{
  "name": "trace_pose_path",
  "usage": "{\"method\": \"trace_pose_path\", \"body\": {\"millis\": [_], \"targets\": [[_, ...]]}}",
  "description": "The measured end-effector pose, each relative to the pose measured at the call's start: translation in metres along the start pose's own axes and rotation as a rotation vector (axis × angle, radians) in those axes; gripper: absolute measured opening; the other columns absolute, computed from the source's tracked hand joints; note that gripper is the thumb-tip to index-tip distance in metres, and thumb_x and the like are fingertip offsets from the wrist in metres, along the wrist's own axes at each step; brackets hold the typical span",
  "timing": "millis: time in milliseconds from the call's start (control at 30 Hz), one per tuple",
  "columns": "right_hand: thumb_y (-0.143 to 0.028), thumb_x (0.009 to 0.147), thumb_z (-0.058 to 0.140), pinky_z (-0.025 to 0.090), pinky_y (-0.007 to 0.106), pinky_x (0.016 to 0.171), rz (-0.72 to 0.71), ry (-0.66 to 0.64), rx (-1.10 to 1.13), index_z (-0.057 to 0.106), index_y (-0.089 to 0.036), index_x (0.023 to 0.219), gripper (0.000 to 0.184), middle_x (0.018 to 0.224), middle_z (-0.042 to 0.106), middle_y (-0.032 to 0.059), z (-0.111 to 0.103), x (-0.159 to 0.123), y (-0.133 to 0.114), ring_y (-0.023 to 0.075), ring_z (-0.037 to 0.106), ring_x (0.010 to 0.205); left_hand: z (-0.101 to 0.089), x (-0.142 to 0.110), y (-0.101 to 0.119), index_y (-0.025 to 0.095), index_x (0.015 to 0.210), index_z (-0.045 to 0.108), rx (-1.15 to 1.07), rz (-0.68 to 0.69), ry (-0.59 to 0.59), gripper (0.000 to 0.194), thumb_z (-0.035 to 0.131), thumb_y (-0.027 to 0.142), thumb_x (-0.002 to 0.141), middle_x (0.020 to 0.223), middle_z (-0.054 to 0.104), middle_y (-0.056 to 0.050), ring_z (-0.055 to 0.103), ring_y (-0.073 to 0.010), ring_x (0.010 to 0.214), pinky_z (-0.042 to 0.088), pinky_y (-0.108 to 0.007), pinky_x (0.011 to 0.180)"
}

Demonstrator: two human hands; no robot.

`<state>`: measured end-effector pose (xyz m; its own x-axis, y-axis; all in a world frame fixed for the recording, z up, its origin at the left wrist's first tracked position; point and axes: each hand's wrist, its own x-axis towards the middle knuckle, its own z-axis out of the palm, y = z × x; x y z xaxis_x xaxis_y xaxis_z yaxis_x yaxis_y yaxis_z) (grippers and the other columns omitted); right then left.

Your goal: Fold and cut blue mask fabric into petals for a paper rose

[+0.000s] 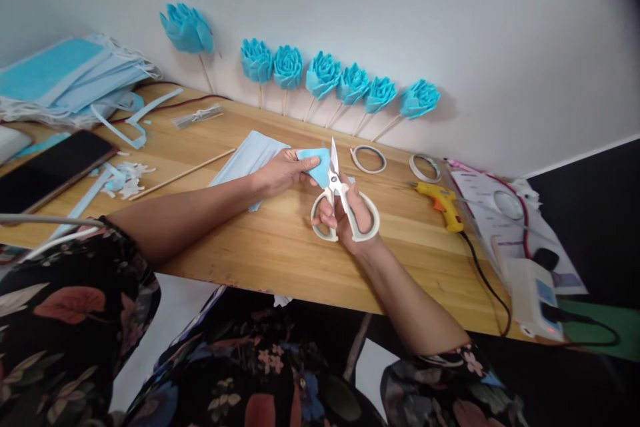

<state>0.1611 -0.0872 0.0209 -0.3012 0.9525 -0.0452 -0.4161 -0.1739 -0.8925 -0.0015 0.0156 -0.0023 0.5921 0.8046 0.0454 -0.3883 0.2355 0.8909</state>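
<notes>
My left hand [285, 171] pinches a small piece of light blue mask fabric [319, 161] between thumb and fingers. In my right hand [353, 213] is a pair of scissors [334, 180] with white handles, fingers and thumb through the loops. The blades point up and lie at the right edge of the fabric; whether they are cutting into it I cannot tell. Under my left wrist, partly covered, lies a pleated blue face mask [253, 155] on the wooden table [295, 247].
Blue fabric flowers [323, 75] on sticks lean against the wall. A mask pile [65, 80], a phone [55, 167], scraps [127, 177] and a wooden stick [183, 173] lie left. Two tape rolls [369, 159], a yellow glue gun [440, 203] and a power strip [533, 297] are right.
</notes>
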Motion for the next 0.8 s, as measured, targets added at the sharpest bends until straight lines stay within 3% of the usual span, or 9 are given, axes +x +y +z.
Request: {"method": "trace_pose_path", "body": {"millis": [167,333,800], "targets": [[-0.071,0.083,0.065,0.053,0.028,0.054,-0.021,0.002,-0.011,0.047,-0.026,0.143,0.076,0.063,0.053,-0.0078,0.0021,-0.0013,-0.0012,0.0071,0.040,0.046,-0.0003,0.0003,0.0005,0.012,0.078,0.072,0.016,0.005,-0.002,0.034,0.085,0.043,0.076,0.075,0.073,-0.003,0.066,-0.0107,0.067,0.055,-0.024,0.066],[-0.073,0.081,0.066,0.050,0.027,0.049,-0.027,0.023,-0.043,0.043,-0.025,0.145,0.083,0.060,0.052,-0.0098,0.0013,-0.0005,0.0005,0.0062,0.037,0.043,-0.0006,0.0006,0.0004,0.011,0.079,0.072,0.001,0.003,-0.005,0.039,0.088,0.046,0.071,0.075,0.073,-0.004,0.066,-0.0113,0.067,0.054,-0.023,0.064],[-0.069,0.081,0.070,0.046,0.024,0.043,-0.045,-0.012,-0.063,0.051,-0.025,0.134,0.071,0.055,0.050,-0.0116,0.0028,0.0013,0.0021,0.0048,0.033,0.038,-0.0008,0.0000,0.0013,0.012,0.074,0.071,0.017,0.022,-0.021,0.039,0.088,0.047,0.070,0.071,0.072,-0.003,0.064,-0.0099,0.064,0.054,-0.022,0.063]]}}
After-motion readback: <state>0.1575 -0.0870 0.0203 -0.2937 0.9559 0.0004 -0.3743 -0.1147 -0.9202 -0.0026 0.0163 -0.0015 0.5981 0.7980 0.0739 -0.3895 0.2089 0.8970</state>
